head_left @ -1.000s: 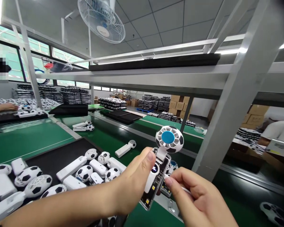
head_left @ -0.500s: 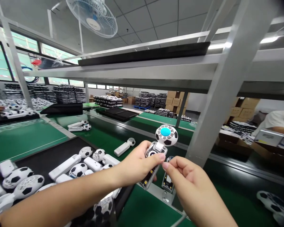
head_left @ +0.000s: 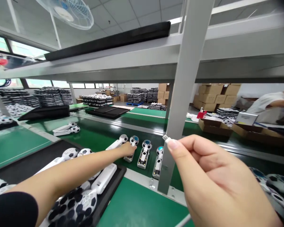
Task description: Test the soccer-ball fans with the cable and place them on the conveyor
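Note:
My right hand (head_left: 210,176) is raised in front, thumb and finger pinching a small white cable plug (head_left: 166,138) with a metal tip. Part of a white cable (head_left: 183,220) shows below it. My left hand (head_left: 127,149) reaches out over the green belt, its fingers closed on a soccer-ball-headed handheld fan (head_left: 134,140) lying there. That fan's open body shows its inner parts beneath my hand. To its right lie a second open-bodied fan (head_left: 144,154) and a third (head_left: 158,162), partly behind the post. A closed white fan (head_left: 117,142) lies just left.
A grey metal post (head_left: 183,78) rises between my hands, carrying a long shelf (head_left: 123,63) overhead. A black tray (head_left: 23,157) of white fans sits at left. More fans (head_left: 272,186) lie at lower right. Cardboard boxes (head_left: 215,126) and a person (head_left: 269,104) are beyond.
My left hand has carried the fan forward and down from near my right hand onto the belt. My right hand now holds the plug up, clear of the fan. The view has swung right.

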The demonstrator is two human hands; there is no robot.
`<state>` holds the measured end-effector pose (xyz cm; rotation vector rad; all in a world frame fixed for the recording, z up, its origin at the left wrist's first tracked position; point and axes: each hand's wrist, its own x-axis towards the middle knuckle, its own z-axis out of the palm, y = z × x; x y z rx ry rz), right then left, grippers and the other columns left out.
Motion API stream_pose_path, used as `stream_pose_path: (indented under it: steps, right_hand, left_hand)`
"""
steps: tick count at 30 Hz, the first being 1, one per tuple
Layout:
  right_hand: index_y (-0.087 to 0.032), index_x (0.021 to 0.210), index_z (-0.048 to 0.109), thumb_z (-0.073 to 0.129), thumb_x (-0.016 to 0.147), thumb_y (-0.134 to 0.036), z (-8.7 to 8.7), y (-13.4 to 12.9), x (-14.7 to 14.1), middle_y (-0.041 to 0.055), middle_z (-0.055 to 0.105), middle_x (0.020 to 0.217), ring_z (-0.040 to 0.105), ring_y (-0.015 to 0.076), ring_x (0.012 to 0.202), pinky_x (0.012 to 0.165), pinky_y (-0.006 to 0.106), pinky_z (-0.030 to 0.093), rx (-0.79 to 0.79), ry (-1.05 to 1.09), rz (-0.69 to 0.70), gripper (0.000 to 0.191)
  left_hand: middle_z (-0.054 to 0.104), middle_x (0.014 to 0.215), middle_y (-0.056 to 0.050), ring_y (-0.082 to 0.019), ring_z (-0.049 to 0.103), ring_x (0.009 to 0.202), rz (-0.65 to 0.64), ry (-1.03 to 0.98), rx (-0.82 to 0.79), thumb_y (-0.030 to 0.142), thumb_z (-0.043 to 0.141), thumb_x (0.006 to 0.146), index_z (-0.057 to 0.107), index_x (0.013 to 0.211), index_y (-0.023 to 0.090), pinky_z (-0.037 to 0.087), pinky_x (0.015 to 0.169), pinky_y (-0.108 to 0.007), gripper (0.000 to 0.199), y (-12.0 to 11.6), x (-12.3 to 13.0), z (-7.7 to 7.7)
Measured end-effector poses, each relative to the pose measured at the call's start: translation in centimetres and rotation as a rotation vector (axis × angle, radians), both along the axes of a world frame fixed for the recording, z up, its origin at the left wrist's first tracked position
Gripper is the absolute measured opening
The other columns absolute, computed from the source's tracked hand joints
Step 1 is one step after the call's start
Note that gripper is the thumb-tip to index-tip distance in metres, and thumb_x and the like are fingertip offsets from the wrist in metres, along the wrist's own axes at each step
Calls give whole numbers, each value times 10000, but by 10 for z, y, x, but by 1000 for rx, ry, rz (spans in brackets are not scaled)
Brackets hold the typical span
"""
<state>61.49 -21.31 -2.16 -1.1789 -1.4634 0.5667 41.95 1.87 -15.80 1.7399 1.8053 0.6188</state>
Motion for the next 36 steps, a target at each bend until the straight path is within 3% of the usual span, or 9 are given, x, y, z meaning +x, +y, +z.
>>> stream_pose_path:
  steps: [5,11,15,17,20,23,25,28,36]
  right_hand:
    - [-255,716,513,490,910,-512,4,-1,4,-13,552,549,459,109,418,306,162,335,-9,36,47,324]
    - [-219,649,499,516,887,-510,8,-10,2,-55,379,481,332,77,399,328,163,271,-73,45,88,376]
    - [-215,656,500,518,880,-535,0,3,-12,-71,335,490,288,74,413,358,194,220,-176,91,115,391]
    - [-215,662,490,515,882,-548,-10,15,-26,-78,315,501,274,77,430,378,206,202,-215,85,188,400]
    - [-210,681,501,513,898,-527,-26,29,-50,-76,340,531,281,83,464,406,211,225,-202,89,297,384]
    - [-199,718,558,519,908,-514,-35,33,-67,-34,506,612,418,99,534,468,201,339,-206,146,386,369]
    - [-196,739,587,539,899,-526,-35,31,-71,3,592,700,526,130,644,561,209,420,-217,178,468,370]
    - [-199,721,578,570,874,-538,-29,25,-70,7,591,723,561,153,711,629,233,434,-239,168,540,372]
    - [-197,660,510,500,857,-549,-23,22,-71,-29,462,647,420,125,608,556,243,328,-265,-46,457,403]
  left_hand:
    - [524,1327,-123,-286,516,1199,113,161,60,401,612,904,558,1238,142,427,1007,-507,425,24,-29,8]
    - [654,1010,-67,-190,642,888,122,-38,-122,343,630,899,618,1051,124,539,806,-381,267,11,-75,19]
    - [686,864,-93,-195,669,754,65,-386,-139,394,524,923,619,965,112,570,679,-331,300,-25,-79,44]
    - [695,931,-104,-188,681,819,33,-545,-102,389,442,950,615,1036,129,586,711,-310,324,-56,-74,61]
    - [691,945,-98,-175,684,789,-42,-883,-56,420,487,941,612,1110,146,596,682,-290,345,-111,-61,81]
    - [684,867,-86,-148,666,627,-167,-1221,-114,482,511,931,649,1057,133,592,594,-271,396,-160,-44,94]
    - [674,819,-74,-134,650,547,-198,-1319,-143,495,471,947,662,1013,129,574,530,-249,418,-181,-36,99]
    - [653,764,-66,-133,629,509,-159,-1377,-138,473,443,965,649,980,124,543,465,-235,405,-195,-30,103]
    - [628,712,-58,-150,605,534,-122,-1285,-96,518,457,943,592,1039,136,538,476,-262,417,-190,-34,99]
